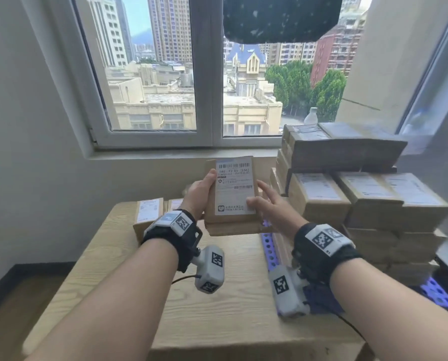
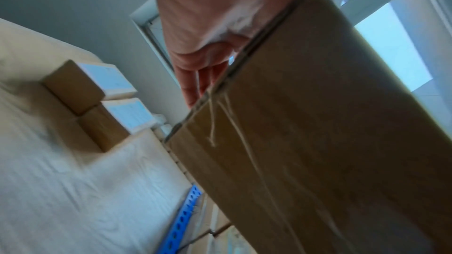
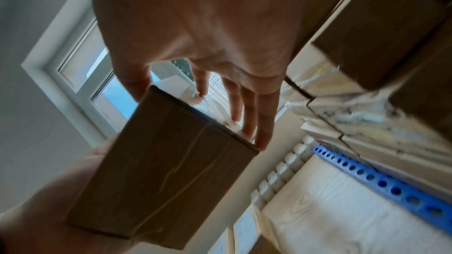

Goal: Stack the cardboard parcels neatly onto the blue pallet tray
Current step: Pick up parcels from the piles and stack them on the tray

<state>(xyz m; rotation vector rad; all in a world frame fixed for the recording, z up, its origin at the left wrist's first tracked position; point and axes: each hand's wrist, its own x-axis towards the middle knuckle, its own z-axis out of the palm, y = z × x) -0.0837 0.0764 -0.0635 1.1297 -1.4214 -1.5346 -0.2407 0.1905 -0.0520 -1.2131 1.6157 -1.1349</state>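
My left hand (image 1: pixel 200 195) grips a brown cardboard parcel (image 1: pixel 233 194) with a white shipping label, held up above the table. From below, the left wrist view shows its taped underside (image 2: pixel 318 123) with the fingers (image 2: pixel 195 84) along its edge. My right hand (image 1: pixel 266 202) is open beside the parcel, fingers straight and thumb touching the label's lower right edge; the right wrist view shows the thumb against the parcel (image 3: pixel 166 171). On the blue pallet tray (image 1: pixel 268 246) at the right, several parcels (image 1: pixel 368 199) are stacked in layers. Two more parcels (image 1: pixel 148 212) sit on the table's far left.
The light wooden table (image 1: pixel 217 295) lies under both arms. A window fills the far wall, with a water bottle (image 1: pixel 312 115) on the sill behind the stack. A tall carton (image 1: pixel 387 61) leans at the right. A radiator (image 3: pixel 281 171) runs behind the table.
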